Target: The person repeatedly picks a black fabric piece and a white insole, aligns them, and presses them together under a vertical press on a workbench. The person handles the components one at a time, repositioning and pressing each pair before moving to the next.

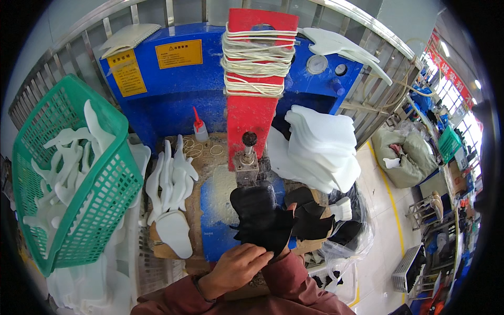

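A black fabric piece [265,218] is under the red machine arm's metal head [247,163], over a blue board [212,241] dusted with pale powder. My left hand [236,269] pinches its near edge, fingers pressed together. Most of my right hand [284,253] is behind the black piece; a fingertip shows at the piece's right edge, and the hand holds it from there. Close by on the right lies a pile of more black pieces [311,220]. White foam cut-outs [170,178] lie to the left of the board.
A green basket [102,210] full of white foam shapes leans at the left. Stacked white foam sheets [323,147] stand right of the red arm [252,115], which is wound with cord. A small red-tipped bottle [200,130] stands behind. Clear plastic bagging [362,226] hangs at the right.
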A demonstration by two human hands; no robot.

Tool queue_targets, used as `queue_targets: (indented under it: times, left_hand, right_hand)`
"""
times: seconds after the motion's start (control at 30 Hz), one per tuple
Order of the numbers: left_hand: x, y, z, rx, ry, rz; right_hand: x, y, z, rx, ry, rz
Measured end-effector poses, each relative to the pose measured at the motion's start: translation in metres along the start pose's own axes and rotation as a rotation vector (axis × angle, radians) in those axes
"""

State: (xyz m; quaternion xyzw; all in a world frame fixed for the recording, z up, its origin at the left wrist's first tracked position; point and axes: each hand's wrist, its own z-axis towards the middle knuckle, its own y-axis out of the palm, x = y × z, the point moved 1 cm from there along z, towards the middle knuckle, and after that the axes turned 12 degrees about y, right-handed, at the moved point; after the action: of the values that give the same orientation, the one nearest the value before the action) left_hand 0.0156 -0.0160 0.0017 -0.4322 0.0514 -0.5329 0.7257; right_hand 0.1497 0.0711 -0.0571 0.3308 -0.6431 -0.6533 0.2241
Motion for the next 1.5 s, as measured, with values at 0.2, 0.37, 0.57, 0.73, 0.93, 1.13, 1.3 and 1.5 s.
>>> queue_targets:
  times: [0.2,0.37,0.57,0.73,0.93,1.13,1.3,1.5]
  left_hand:
    - [-0.007,0.006,0.003,-0.049,0.013,-0.048]
    - [-0.014,0.008,0.008,-0.051,0.009,-0.059]
    - [-0.025,0.005,0.017,0.028,0.028,-0.028]
    - [-0.034,0.000,0.013,0.033,-0.002,0.003]
    - [-0.038,-0.014,0.001,0.055,-0.076,0.030]
    - [-0.032,0.000,0.011,0.044,-0.012,-0.014]
    - [-0.023,-0.008,-0.002,0.012,-0.061,-0.020]
    - [-0.014,-0.011,-0.014,0.002,-0.077,-0.059]
  right_hand:
    - [-0.007,0.000,0.000,0.069,-0.041,-0.009]
    - [-0.013,-0.002,0.003,0.054,-0.056,0.010]
    - [-0.018,-0.008,0.016,0.065,-0.072,0.038]
    - [-0.016,-0.014,0.039,0.060,-0.051,0.084]
    - [0.000,-0.015,0.057,0.009,0.061,0.122]
    - [-0.017,-0.010,0.031,-0.230,0.009,0.003]
    - [0.003,-0.015,0.032,0.007,0.067,0.065]
    - [0.015,-0.009,0.021,0.121,0.032,0.017]
